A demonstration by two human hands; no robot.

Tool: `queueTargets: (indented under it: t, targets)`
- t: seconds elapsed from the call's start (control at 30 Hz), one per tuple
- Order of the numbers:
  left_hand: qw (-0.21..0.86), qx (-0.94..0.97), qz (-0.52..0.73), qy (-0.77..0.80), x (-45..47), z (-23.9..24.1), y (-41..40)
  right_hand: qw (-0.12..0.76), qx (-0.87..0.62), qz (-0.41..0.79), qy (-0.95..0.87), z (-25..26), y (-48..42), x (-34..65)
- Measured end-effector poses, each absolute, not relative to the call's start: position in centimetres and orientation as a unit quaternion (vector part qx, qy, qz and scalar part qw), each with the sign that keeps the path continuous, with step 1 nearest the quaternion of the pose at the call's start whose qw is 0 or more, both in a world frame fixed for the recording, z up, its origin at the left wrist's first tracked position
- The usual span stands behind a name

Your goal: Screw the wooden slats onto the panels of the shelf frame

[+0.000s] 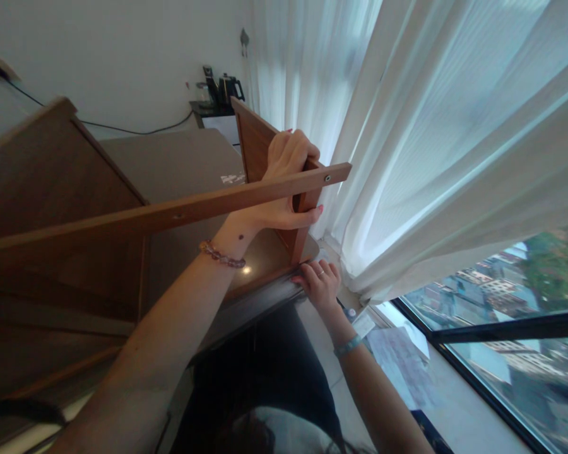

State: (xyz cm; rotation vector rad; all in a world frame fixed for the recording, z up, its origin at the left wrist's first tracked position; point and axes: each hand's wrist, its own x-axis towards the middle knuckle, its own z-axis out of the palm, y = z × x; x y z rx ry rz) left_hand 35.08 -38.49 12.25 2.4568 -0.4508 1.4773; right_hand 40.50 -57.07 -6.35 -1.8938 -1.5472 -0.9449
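My left hand (284,161) is closed around the top edge of an upright brown wooden panel (253,142), where a long wooden rail (170,214) with a screw at its end crosses it. The panel stands on a grey-brown tabletop (180,164), near its corner. My right hand (319,284), with a ring on it, sits at the table edge just under the panel's lower corner. Its fingers are curled and their tips touch the wood. What they hold, if anything, is hidden. A second large wooden panel (52,170) joins the rail at the left.
White sheer curtains (430,126) hang close on the right, beside a big window (525,302) over a city. Papers (392,353) lie on the sill below. A kettle (230,88) stands on a small stand by the far wall, and a black cable (123,129) runs along that wall.
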Motion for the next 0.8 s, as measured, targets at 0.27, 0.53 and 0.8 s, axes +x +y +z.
queueTargets:
  t: [0.27, 0.53, 0.8]
  targets:
    - [0.119, 0.842, 0.504, -0.151, 34.9, 12.3, -38.6, 0.366, -0.743, -0.265, -0.494, -6.8, -56.5, 39.0]
    - [0.113, 0.842, 0.506, -0.149, 34.9, 12.3, -38.7, 0.533, -0.795, -0.089, -0.277, -7.6, -55.7, 36.4]
    - [0.114, 0.842, 0.506, -0.147, 35.1, 12.2, -38.6, 0.553, -0.776, -0.159, -0.260, -7.8, -55.9, 37.1]
